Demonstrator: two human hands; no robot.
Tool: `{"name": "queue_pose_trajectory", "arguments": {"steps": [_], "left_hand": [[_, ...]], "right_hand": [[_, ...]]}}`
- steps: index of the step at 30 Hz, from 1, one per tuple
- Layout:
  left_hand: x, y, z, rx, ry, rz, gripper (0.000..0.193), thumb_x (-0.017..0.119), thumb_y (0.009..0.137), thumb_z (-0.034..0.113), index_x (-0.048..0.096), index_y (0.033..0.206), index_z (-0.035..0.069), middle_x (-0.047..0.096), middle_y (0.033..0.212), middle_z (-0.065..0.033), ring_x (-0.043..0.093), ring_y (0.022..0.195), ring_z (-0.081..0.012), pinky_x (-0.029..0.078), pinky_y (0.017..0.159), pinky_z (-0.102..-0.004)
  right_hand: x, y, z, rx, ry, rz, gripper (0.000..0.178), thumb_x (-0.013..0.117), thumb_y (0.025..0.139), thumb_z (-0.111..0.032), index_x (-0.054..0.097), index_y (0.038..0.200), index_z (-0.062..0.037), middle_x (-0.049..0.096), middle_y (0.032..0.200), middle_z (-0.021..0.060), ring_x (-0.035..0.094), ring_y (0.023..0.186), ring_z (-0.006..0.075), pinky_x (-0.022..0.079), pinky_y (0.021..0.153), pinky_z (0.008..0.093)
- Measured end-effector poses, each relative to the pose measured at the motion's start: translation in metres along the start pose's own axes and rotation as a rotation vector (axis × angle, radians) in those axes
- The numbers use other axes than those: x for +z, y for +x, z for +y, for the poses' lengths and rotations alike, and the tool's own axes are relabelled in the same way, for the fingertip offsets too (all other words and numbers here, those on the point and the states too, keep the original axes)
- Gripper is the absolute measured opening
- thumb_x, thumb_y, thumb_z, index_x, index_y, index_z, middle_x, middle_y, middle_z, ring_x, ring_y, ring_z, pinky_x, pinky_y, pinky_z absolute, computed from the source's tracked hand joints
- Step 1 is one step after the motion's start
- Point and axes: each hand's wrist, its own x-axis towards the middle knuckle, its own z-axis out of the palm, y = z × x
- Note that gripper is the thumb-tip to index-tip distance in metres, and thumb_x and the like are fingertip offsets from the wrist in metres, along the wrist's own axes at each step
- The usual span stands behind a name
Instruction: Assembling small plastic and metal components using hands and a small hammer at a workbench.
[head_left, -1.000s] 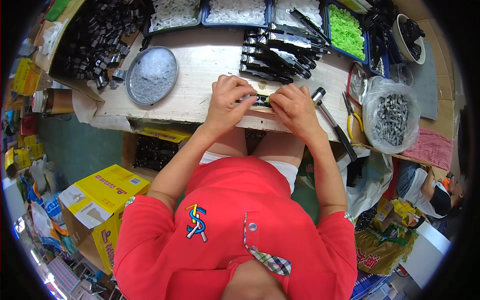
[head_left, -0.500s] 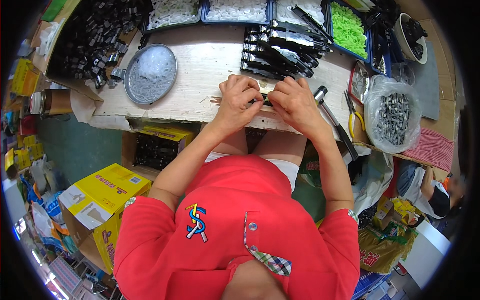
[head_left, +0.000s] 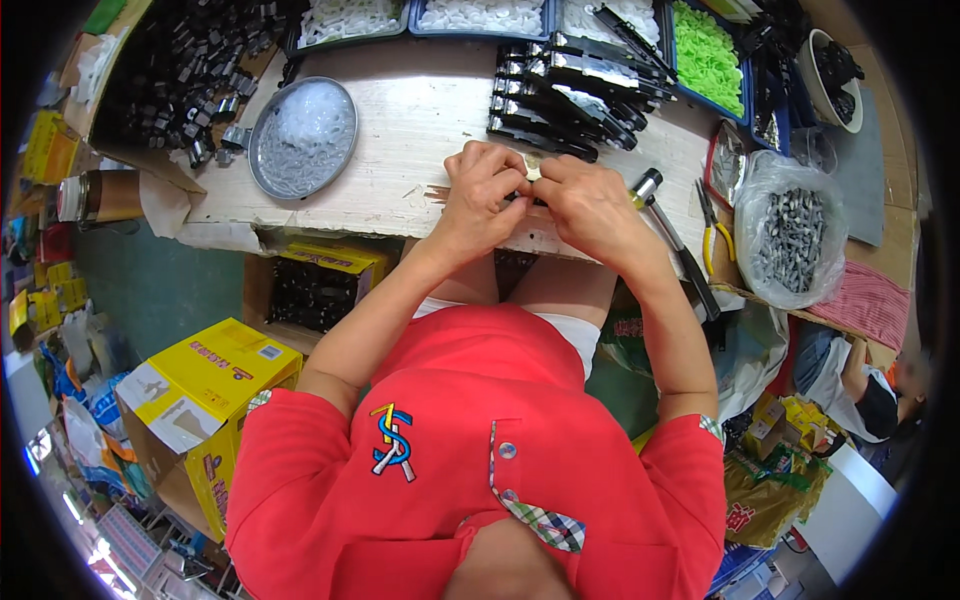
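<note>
My left hand [head_left: 482,195] is closed in a pinch near the front edge of the white worktable [head_left: 415,90]. My right hand [head_left: 592,208] is closed right beside it, fingertips meeting the left ones. A small black part [head_left: 513,196] shows between the fingertips; most of it is hidden, so its exact kind cannot be made out. Just beyond both hands lies a pile of long black plastic pieces [head_left: 560,100]. A hammer [head_left: 682,252] rests to the right of my right hand, and pliers with yellow handles [head_left: 716,235] lie past it.
A round metal dish [head_left: 302,140] of clear small pieces stands at left, near a heap of black clips [head_left: 190,85]. Blue trays of white pieces [head_left: 480,18] and green pieces [head_left: 705,60] line the back. A plastic bag [head_left: 790,235] of metal parts sits at right.
My right hand has turned slightly and its fingertips have come closer to the left hand's. The small black part stays between them. The whole view has shifted a little.
</note>
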Motion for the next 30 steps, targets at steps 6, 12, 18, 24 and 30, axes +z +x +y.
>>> {"name": "queue_pose_trajectory", "arguments": {"steps": [6,12,18,24,30], "left_hand": [[-0.002,0.003,0.005,-0.033,0.028,-0.015,0.009,0.063,0.064,0.011,0.06,0.072,0.011,0.052,0.088,0.0003,0.044,0.093,-0.0203,0.027,0.078,-0.0366],[-0.002,0.009,0.007,-0.021,0.156,-0.055,0.014,0.069,0.065,0.016,0.067,0.079,0.014,0.052,0.086,0.0015,0.044,0.089,-0.019,0.026,0.078,-0.0351],[-0.009,0.01,0.011,-0.049,0.204,-0.119,0.015,0.071,0.061,0.011,0.068,0.076,0.014,0.05,0.082,0.002,0.044,0.087,-0.0184,0.027,0.075,-0.0357],[-0.004,0.016,0.01,-0.004,0.174,-0.19,0.006,0.07,0.063,0.016,0.065,0.067,0.013,0.049,0.084,0.0002,0.042,0.089,-0.0212,0.027,0.073,-0.0394],[-0.021,0.02,-0.006,0.029,0.04,-0.207,0.012,0.068,0.069,0.023,0.068,0.076,0.013,0.051,0.083,-0.0013,0.043,0.088,-0.0226,0.028,0.076,-0.0391]], "right_hand": [[-0.006,-0.02,0.006,0.122,0.052,0.085,0.011,0.056,0.071,-0.006,0.058,0.081,-0.007,0.051,0.078,0.0086,0.056,0.075,0.0275,0.046,0.06,0.0378],[-0.051,-0.087,0.043,0.444,0.094,0.386,0.006,0.059,0.078,-0.005,0.059,0.084,-0.0038,0.056,0.077,0.0111,0.057,0.069,0.0286,0.044,0.06,0.0327],[-0.091,-0.182,0.12,0.643,-0.297,0.49,0.011,0.057,0.079,-0.005,0.061,0.089,-0.0023,0.059,0.081,0.0131,0.058,0.075,0.0285,0.045,0.067,0.0331],[-0.103,-0.277,0.181,1.035,-0.319,0.215,0.029,0.061,0.074,-0.011,0.06,0.101,-0.001,0.058,0.097,0.0176,0.057,0.088,0.0321,0.044,0.078,0.035],[-0.086,-0.256,0.187,1.145,-0.308,0.043,0.027,0.063,0.068,-0.004,0.059,0.094,-0.0014,0.057,0.093,0.0177,0.056,0.084,0.0338,0.044,0.075,0.0386]]}}
